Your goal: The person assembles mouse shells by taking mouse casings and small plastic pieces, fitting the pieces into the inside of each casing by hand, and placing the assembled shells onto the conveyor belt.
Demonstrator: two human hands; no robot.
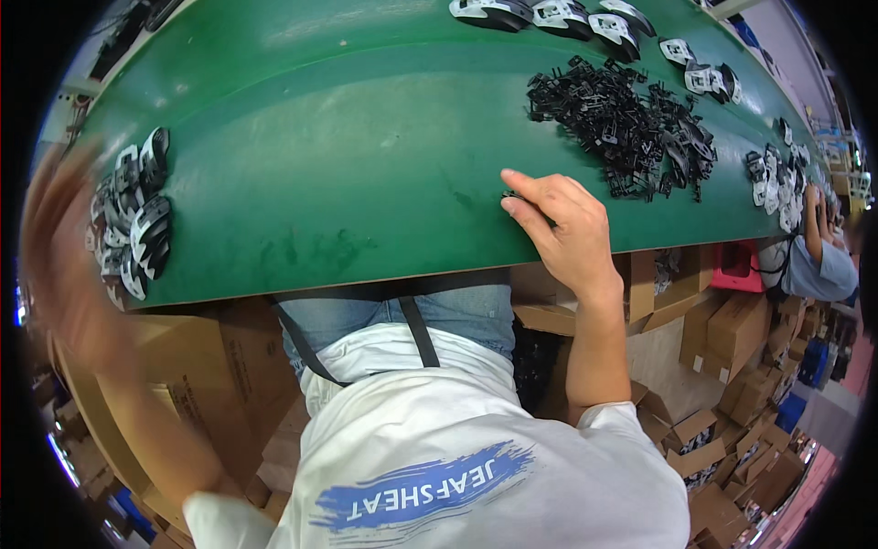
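Note:
My right hand (565,220) is over the green table, thumb and fingertips pinched on a small black plastic part (508,194), most of it hidden by the fingers. To its far right lies a large heap of black plastic clips (608,119). At the far left my left hand (64,238) is smeared by motion, so its fingers cannot be read. It is nearest to a pile of white-and-black curved plastic shells (151,233), partly in front of it.
The green table (320,165) has a front edge just before my lap. More white-and-black shells (560,16) stand along the far side. Cardboard boxes (206,366) are below the edge. At the right, another person (823,265) sits beside more shells (777,183).

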